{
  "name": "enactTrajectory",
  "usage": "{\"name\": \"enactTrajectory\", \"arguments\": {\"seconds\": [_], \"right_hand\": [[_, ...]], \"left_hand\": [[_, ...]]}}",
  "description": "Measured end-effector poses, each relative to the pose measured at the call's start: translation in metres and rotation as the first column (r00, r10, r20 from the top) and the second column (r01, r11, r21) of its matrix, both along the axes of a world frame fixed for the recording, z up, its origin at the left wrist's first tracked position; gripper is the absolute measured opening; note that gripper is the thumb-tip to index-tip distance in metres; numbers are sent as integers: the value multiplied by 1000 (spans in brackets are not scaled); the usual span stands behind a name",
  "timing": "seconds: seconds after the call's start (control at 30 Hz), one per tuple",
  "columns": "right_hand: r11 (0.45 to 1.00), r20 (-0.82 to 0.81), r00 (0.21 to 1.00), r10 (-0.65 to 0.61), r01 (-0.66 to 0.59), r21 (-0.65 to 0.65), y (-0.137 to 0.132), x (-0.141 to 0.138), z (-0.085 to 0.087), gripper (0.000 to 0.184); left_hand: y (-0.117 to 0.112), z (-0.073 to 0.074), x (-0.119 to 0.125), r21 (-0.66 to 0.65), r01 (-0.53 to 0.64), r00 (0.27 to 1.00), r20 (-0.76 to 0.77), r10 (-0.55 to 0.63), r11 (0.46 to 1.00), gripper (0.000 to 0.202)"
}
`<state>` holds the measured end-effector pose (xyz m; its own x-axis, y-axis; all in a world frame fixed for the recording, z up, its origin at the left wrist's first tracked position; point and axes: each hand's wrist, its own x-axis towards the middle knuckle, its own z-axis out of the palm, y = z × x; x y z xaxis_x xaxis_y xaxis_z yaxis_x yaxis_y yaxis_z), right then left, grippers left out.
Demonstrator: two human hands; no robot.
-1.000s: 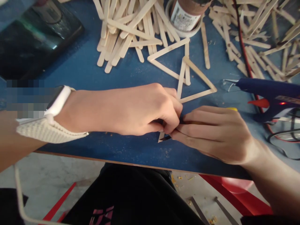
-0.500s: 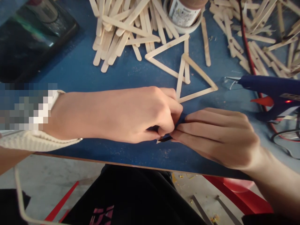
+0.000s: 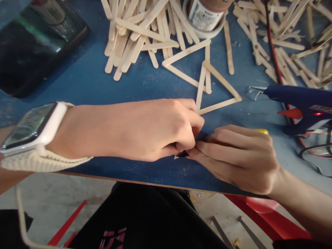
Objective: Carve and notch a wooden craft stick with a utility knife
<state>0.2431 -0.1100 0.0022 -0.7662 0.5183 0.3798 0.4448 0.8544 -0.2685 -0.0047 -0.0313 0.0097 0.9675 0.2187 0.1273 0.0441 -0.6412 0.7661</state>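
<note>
My right hand (image 3: 238, 157) is closed around a utility knife. Its thin dark blade (image 3: 182, 154) with a pale tip sticks out past the fingertips, and a bit of yellow handle end (image 3: 262, 131) shows behind the knuckles. Fingers curled in a pinch, my left hand (image 3: 171, 128) meets the right fingertips just above the table; what it pinches is hidden. Beyond the hands lie two overlapping triangles of wooden craft sticks, a farther triangle (image 3: 185, 53) and a nearer triangle (image 3: 220, 105), whose near corner is close to my left fingers.
A pile of craft sticks (image 3: 140, 31) lies at the back, beside a jar (image 3: 204, 17). More sticks (image 3: 282, 34) are heaped back right. On the right rests a blue glue gun (image 3: 298, 98) with a red light and cable. A dark glossy object (image 3: 33, 52) occupies the left.
My right hand has shifted slightly left and its knuckles have turned, uncovering the yellow end. Less of the dark blade shows. My left hand has moved slightly right and down.
</note>
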Motion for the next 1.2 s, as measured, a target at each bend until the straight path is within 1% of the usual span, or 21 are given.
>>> {"name": "enactTrajectory", "arguments": {"seconds": [0.1, 0.2, 0.27, 0.4, 0.53, 0.63, 0.67, 0.7, 0.73, 0.77, 0.83, 0.87, 0.97, 1.1, 1.2], "right_hand": [[1000, 15, 1000, -9, 9, 14, -1, -3, 0, 20], [1000, 36, 999, -11, 11, -10, -3, -7, 0, 20], [1000, 11, 1000, -5, 5, -12, -5, -8, 0, 18], [1000, -55, 998, 19, -19, -5, -5, -7, -3, 12], [1000, -54, 998, 16, -16, -9, -7, -9, -3, 13], [1000, -57, 998, 6, -7, -15, -12, -19, -2, 18], [1000, -89, 996, 8, -8, 1, -14, -23, -2, 21], [997, -137, 989, 63, -56, 49, -16, -26, -2, 23], [996, -152, 986, 72, -63, 64, -17, -28, -3, 23], [997, -150, 987, 52, -42, 65, -17, -28, -3, 19], [999, -107, 994, 28, -25, 28, -17, -24, -3, 12], [1000, -111, 994, 11, -8, 27, -16, -20, -4, 11], [999, -141, 989, -33, 38, 39, -12, -9, -4, 12], [1000, -82, 997, -6, 7, 14, -8, -6, -6, 12], [1000, -48, 999, -11, 12, 16, -7, -7, -6, 11]], "left_hand": [[0, -2, 0, 2, 2, 1000, 3, -2, 1000, 32], [1, -5, 1, 1, 7, 999, 34, -7, 1000, 33], [2, -5, 1, -1, 15, 999, 38, -15, 1000, 33], [2, -2, 1, -22, 27, 1000, -13, -27, 999, 33], [2, 0, 1, -22, 8, 1000, -2, -8, 1000, 32], [2, -2, 0, -17, 12, 1000, -15, -12, 1000, 33], [3, -2, 0, -15, 16, 1000, -27, -16, 1000, 33], [3, -3, 0, -13, 17, 999, -31, -18, 1000, 33], [4, -4, -1, -11, 17, 999, -28, -17, 1000, 32], [5, -5, -1, -10, 18, 1000, -17, -18, 1000, 31], [5, -6, -1, -3, 20, 1000, 8, -20, 1000, 29], [6, -7, -1, 4, 16, 1000, 12, -16, 1000, 29], [5, -8, 0, 10, 9, 1000, 0, -9, 1000, 30], [4, -8, 0, -12, -14, 1000, -3, 14, 1000, 28], [3, -8, -1, -15, -25, 1000, -13, 25, 1000, 26]]}}
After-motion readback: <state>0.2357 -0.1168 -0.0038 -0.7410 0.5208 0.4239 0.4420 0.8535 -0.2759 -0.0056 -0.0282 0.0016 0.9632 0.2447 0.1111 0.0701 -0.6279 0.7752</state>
